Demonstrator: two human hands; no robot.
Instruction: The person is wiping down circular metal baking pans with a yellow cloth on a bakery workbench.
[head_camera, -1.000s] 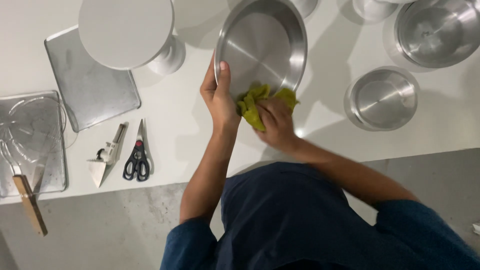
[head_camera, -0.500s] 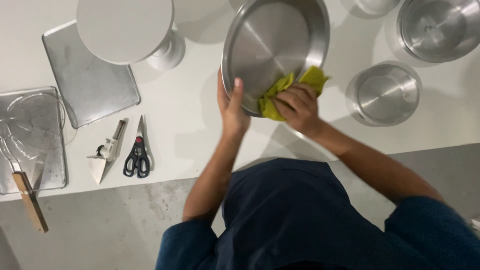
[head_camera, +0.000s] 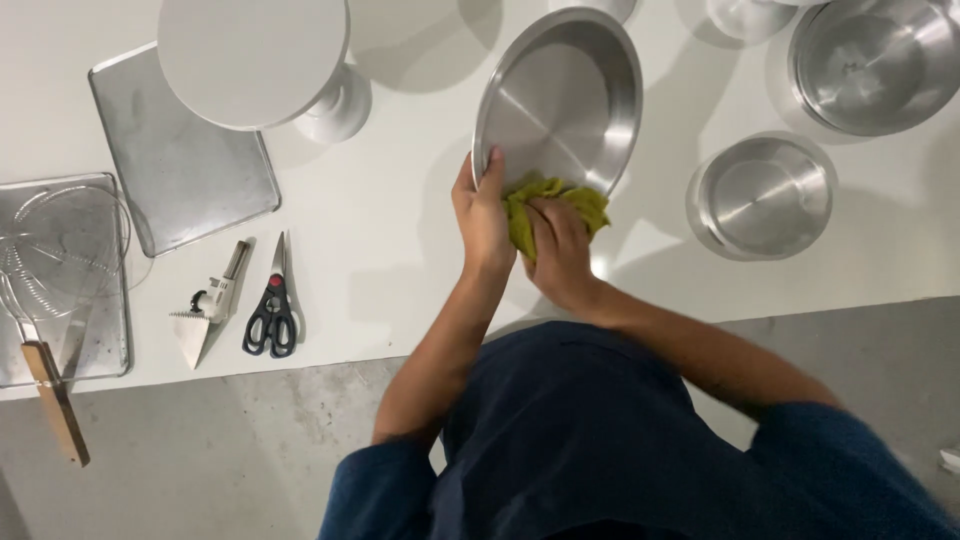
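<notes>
The left hand (head_camera: 482, 215) is gripping the near rim of a round steel pan (head_camera: 558, 100), thumb lying inside the rim and fingers behind it, holding the pan tilted up above the white counter (head_camera: 400, 240). The right hand (head_camera: 558, 250) is closing around a bunched yellow-green cloth (head_camera: 550, 205) and pressing it against the pan's lower edge, just beside the left hand. To the right, a smaller steel pan (head_camera: 765, 195) is sitting on the counter, with a larger steel bowl (head_camera: 875, 62) beyond it. To the left, black-handled scissors (head_camera: 272, 305) are lying beside a small white tool (head_camera: 208, 312), near a flat metal tray (head_camera: 180, 165) and a white cake stand (head_camera: 255, 60).
</notes>
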